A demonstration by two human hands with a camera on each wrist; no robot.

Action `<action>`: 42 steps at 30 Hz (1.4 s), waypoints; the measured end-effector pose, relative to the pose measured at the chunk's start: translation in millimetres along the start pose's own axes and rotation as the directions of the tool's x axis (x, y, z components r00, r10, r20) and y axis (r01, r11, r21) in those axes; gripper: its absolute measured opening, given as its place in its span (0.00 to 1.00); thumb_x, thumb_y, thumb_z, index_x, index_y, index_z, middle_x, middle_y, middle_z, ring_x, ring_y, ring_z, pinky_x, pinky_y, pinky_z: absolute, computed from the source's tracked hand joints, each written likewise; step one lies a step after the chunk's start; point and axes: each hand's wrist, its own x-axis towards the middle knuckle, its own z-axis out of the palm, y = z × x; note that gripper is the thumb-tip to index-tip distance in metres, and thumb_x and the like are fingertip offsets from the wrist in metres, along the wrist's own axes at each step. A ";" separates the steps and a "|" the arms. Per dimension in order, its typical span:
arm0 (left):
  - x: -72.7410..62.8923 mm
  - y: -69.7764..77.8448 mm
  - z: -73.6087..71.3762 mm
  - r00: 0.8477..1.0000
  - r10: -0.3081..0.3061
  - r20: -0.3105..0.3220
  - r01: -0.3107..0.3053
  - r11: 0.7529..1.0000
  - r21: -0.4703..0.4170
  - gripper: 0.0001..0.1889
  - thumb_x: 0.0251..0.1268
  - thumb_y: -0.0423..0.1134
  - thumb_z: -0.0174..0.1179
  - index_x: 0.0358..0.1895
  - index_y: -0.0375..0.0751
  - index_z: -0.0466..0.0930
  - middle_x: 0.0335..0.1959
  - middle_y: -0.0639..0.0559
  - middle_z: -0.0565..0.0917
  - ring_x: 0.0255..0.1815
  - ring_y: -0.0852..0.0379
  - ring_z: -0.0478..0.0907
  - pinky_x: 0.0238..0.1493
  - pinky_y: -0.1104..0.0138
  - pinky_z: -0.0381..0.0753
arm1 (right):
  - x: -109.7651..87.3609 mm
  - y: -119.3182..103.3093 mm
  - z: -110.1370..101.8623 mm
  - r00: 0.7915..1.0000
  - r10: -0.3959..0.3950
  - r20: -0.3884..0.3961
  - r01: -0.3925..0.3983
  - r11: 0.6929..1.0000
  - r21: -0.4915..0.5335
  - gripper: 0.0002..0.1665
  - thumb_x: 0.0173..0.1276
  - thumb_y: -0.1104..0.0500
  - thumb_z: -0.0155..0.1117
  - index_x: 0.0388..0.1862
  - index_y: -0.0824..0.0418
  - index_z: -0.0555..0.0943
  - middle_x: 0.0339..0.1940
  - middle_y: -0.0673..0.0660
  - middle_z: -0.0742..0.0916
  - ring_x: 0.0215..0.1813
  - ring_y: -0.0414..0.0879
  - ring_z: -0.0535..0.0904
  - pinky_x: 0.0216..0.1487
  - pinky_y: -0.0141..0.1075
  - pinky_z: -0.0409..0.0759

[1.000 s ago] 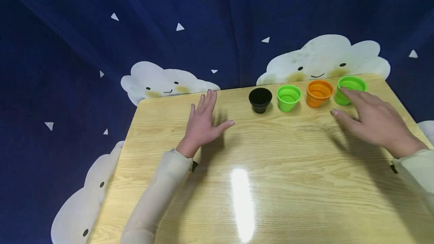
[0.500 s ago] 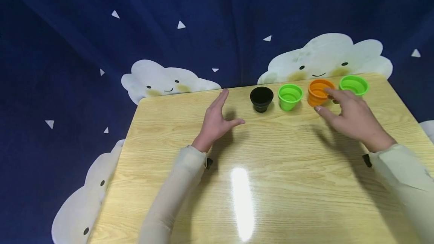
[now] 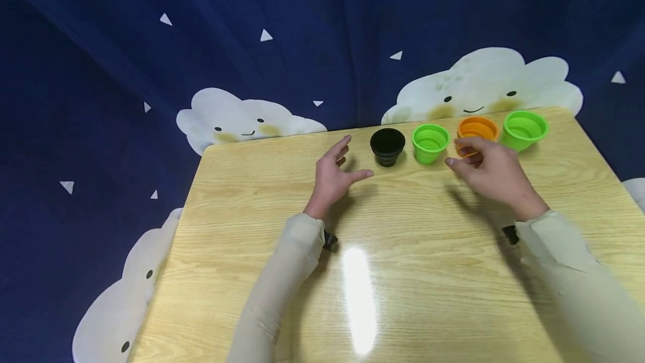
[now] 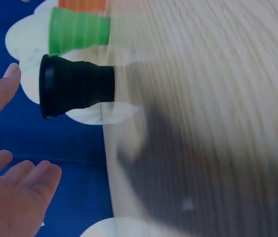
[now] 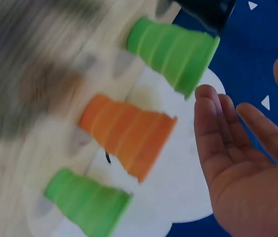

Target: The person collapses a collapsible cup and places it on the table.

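Observation:
Along the table's far edge stand a black cup (image 3: 387,147), a green cup (image 3: 430,143), an orange cup (image 3: 476,125) and a larger green cup (image 3: 524,130), all upright and ribbed. My left hand (image 3: 332,178) hovers just left of the black cup, thumb spread from the fingers, holding nothing. In the left wrist view the black cup (image 4: 77,85) sits apart from the fingers. My right hand (image 3: 491,172) is in front of the orange cup, hiding its lower part in the head view. The right wrist view shows its fingers apart from the orange cup (image 5: 127,134) and holding nothing.
The pale wood table (image 3: 232,195) spreads below both hands, with a bright light reflection (image 3: 360,301) near its front. Behind it hangs a dark blue curtain (image 3: 282,4) with white clouds and triangles.
My right hand has moved left from the larger green cup to the front of the orange cup. My left hand has moved right, closer to the black cup. The cups have not moved.

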 end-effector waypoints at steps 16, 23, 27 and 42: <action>11.7 -3.4 28.2 0.995 -0.102 0.008 0.102 0.967 -0.232 0.47 0.43 0.26 0.81 0.72 0.42 0.71 0.71 0.44 0.70 0.66 0.36 0.73 0.62 0.49 0.78 | 11.1 -17.5 52.2 0.995 0.025 -0.095 -0.010 0.987 0.161 0.23 0.64 0.65 0.72 0.56 0.73 0.80 0.39 0.65 0.88 0.34 0.42 0.83 0.32 0.18 0.78; 16.3 -5.4 39.0 0.994 -0.108 0.010 0.107 0.969 -0.224 0.46 0.44 0.23 0.79 0.73 0.40 0.70 0.71 0.46 0.71 0.66 0.39 0.73 0.64 0.54 0.77 | 18.1 -18.6 72.6 0.993 0.019 -0.121 -0.001 0.989 0.151 0.23 0.63 0.64 0.73 0.56 0.70 0.82 0.39 0.63 0.89 0.37 0.52 0.87 0.34 0.18 0.79; 17.5 -4.4 42.9 0.994 -0.112 0.002 0.110 0.973 -0.202 0.45 0.46 0.23 0.78 0.73 0.37 0.69 0.71 0.45 0.71 0.65 0.42 0.74 0.63 0.57 0.78 | 22.9 -20.1 82.9 0.990 0.012 -0.143 0.009 0.989 0.144 0.23 0.64 0.64 0.73 0.57 0.70 0.82 0.42 0.65 0.88 0.40 0.55 0.87 0.42 0.33 0.86; 28.0 -4.8 54.0 0.976 -0.215 0.023 0.214 0.947 -0.239 0.46 0.50 0.19 0.74 0.75 0.37 0.64 0.72 0.44 0.69 0.68 0.45 0.72 0.63 0.59 0.77 | 38.0 -22.1 108.6 0.985 -0.081 -0.152 0.074 0.996 -0.050 0.33 0.67 0.60 0.69 0.66 0.76 0.72 0.46 0.72 0.85 0.47 0.63 0.83 0.52 0.57 0.82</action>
